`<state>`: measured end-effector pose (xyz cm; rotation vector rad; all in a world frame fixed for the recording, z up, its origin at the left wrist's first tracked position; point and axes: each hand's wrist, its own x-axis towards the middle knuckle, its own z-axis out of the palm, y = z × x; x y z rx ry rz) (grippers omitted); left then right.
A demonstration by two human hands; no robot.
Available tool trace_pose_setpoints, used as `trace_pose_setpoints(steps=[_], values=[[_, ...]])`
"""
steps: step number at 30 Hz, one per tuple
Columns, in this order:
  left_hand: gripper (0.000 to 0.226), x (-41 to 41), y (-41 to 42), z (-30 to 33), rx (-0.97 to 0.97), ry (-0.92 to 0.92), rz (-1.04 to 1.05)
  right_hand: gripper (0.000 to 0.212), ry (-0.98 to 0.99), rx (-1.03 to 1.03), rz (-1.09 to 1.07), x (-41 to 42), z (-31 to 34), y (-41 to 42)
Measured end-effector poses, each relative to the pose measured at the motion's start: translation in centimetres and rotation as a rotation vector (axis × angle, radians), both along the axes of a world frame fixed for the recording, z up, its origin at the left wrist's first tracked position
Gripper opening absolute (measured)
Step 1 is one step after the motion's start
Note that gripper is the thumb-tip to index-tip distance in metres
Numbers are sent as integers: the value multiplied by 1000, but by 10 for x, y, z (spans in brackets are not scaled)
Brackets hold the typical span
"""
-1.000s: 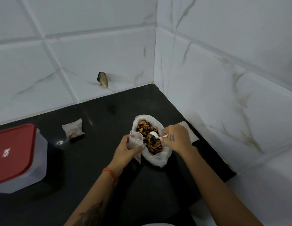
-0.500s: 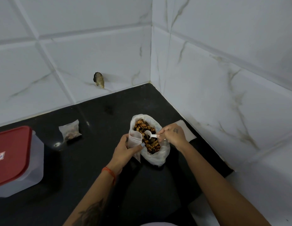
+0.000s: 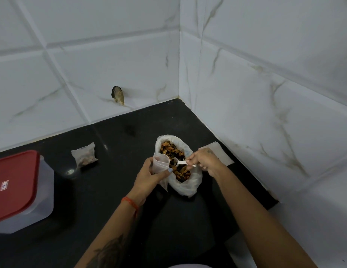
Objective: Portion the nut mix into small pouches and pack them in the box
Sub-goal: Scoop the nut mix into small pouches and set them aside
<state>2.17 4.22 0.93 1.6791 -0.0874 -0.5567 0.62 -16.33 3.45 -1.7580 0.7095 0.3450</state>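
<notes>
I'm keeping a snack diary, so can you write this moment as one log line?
left hand holds small pouch open | right hand holds white spoon over nut bag | filled pouch on counter | box lidded

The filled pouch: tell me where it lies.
In the head view, the filled pouch lies on the black counter, left of the nut bag and just right of the red-lidded box.

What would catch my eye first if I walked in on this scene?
Probably the open white bag of nut mix in the middle of the black counter, with the right hand pinching a small white spoon over it and the left hand holding a little pouch open beside it. Next, the red-lidded box at the far left edge, and one filled pouch lying between box and bag.
</notes>
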Motion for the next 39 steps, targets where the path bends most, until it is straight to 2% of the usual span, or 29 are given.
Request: trace_pose_setpoints(steps=[6,12,21,25,31,34,37,39], values=[[47,-1,3,0,4,19,12,6,37,234,-155,1,-17,-6],[40,-2,5,2,-11,14,20,7,74,385,-185,0,-26,-11],[43,0,8,1,29,0,1,6,17,445,-214,-5,-28,-10],[55,2,10,3,101,-65,1,9,-38,476,-248,-9,-26,-11],[51,3,7,17,146,-236,-16,11,-150,467,-275,-22,-3,-12],[50,4,4,23,154,-302,-26,16,-238,422,-211,-28,17,-8],[50,6,2,27,153,-337,-21,17,-361,297,-112,-34,36,4],[50,7,1,28,153,-349,-6,15,-468,145,-59,-36,43,14]])
